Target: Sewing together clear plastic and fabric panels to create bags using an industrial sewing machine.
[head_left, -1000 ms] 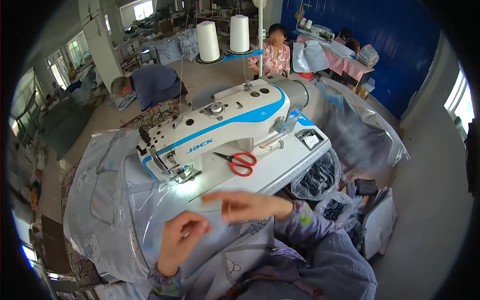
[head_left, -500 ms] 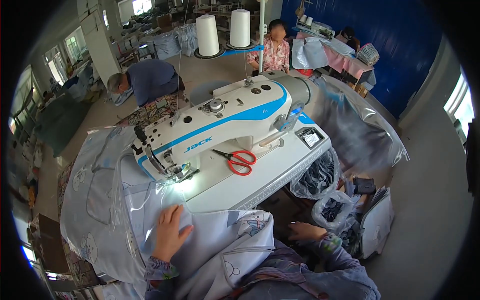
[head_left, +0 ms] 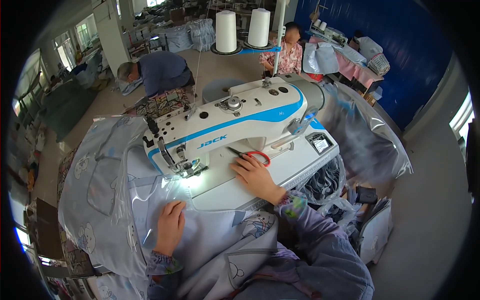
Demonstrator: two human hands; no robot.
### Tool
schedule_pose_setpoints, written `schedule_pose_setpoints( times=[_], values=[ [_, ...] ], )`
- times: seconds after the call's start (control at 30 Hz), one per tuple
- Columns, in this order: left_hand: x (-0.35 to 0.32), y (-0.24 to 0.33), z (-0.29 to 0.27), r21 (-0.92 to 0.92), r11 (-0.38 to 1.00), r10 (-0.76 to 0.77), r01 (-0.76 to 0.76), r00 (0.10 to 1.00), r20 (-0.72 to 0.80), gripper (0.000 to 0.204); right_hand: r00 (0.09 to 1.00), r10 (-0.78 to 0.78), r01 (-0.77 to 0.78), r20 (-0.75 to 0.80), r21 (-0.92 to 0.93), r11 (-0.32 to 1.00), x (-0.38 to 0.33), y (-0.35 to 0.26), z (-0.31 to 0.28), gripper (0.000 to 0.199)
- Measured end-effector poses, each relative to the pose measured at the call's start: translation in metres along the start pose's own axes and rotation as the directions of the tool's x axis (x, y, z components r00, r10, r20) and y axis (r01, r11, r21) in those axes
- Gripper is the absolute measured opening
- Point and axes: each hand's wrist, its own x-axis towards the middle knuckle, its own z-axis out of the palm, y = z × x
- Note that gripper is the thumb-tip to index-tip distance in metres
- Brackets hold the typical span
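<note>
**Hands at the sewing machine**

While your left hand (head_left: 170, 227) lies flat and open on the pale printed fabric (head_left: 220, 240), palm down just in front of the presser foot (head_left: 187, 170), your right hand (head_left: 256, 175) rests on the white machine bed (head_left: 280, 172). Its fingers are loosely spread and touch the red-handled scissors (head_left: 250, 156), not yet closed around them. The scissors lie beside the white and blue sewing machine (head_left: 235, 122). Clear plastic sheeting (head_left: 125, 165) drapes over the fabric at your left. Two thread cones (head_left: 242, 29) stand behind.
</note>
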Motion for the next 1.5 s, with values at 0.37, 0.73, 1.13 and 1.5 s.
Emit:
schedule_pose_setpoints(
  times=[0.37,0.73,1.13,1.5],
  values=[
    [0.013,0.016,-0.006,0.14,0.99,-0.006,-0.017,0.987,0.163,0.038,0.973,0.084,-0.191,0.216,0.544,0.817,0.008,-0.059,-0.028,0.014],
    [0.014,-0.005,-0.004,0.01,0.996,-0.09,0.09,0.995,0.047,0.034,0.751,-0.351,-0.27,0.559,0.745,0.61,0.041,-0.095,-0.008,0.025],
    [0.011,0.005,0.005,0.151,0.989,0.006,-0.001,0.999,-0.036,0.028,0.905,-0.208,-0.059,0.37,0.596,0.801,0.016,-0.117,-0.004,0.031],
    [0.023,0.007,0.015,0.223,0.974,-0.019,0.029,0.999,-0.044,0.025,0.867,-0.167,-0.075,0.47,0.454,0.888,0.032,-0.11,-0.004,0.03]
  ],
)
